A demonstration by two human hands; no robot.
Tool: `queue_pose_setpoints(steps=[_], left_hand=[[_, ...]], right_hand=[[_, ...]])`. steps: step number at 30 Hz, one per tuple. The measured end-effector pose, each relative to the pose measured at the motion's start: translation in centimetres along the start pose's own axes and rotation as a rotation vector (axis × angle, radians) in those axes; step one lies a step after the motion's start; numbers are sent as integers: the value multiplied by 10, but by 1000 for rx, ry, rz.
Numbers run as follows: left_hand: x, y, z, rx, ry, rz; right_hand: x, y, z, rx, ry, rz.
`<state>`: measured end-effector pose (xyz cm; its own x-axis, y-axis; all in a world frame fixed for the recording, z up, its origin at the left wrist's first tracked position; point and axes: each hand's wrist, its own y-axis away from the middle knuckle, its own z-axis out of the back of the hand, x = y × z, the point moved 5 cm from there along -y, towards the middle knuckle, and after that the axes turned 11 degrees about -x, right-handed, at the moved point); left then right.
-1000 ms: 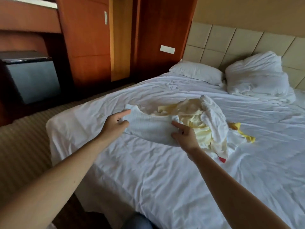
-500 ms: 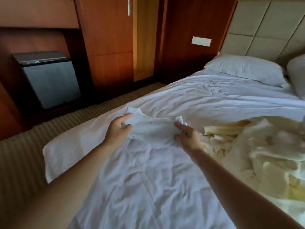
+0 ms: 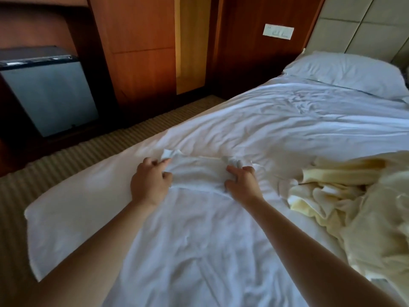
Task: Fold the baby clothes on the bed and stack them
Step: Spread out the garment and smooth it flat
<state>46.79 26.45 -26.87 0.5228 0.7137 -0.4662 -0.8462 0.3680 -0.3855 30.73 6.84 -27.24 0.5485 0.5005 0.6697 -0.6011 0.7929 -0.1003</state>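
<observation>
A small white baby garment [image 3: 197, 173] lies on the white bed sheet [image 3: 276, 129] near the bed's left edge, hard to tell apart from the sheet. My left hand [image 3: 150, 185] pinches its left side, fingers curled into the cloth. My right hand [image 3: 241, 180] grips its right side the same way. A heap of pale yellow and white baby clothes [image 3: 345, 207] lies unfolded to the right of my right hand.
A white pillow [image 3: 345, 72] lies at the head of the bed, against the padded headboard [image 3: 363, 29]. Left of the bed runs a striped carpet strip [image 3: 88, 156], with a small fridge [image 3: 48, 96] and wooden cabinets [image 3: 143, 58] behind it.
Both hands have carried the white garment left, away from the heap, and lowered it onto the sheet. My view has turned left, so the heap now sits at the right edge.
</observation>
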Motion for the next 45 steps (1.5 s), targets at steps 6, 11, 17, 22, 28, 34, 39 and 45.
queue_pose_setpoints(steps=[6,11,17,22,28,34,39,45], left_hand=[[-11,41,17,166,-171,-13],[-58,116,81,274,1,-137],[-132,204,166,358,103,-230],[-206,263,207,387,169,-358],[-301,307,217,427,202,-520],[-379,323,189,451,252,-614],[-432,318,145,463,238,-673],[-479,297,91,435,281,-716]], right_hand=[[19,48,9,144,341,152],[35,130,66,171,371,250],[32,235,174,50,327,327],[9,301,268,-55,313,300],[-41,343,363,-190,292,182],[-100,333,414,-250,325,77],[-143,284,444,-301,332,34],[-176,200,457,-354,333,44]])
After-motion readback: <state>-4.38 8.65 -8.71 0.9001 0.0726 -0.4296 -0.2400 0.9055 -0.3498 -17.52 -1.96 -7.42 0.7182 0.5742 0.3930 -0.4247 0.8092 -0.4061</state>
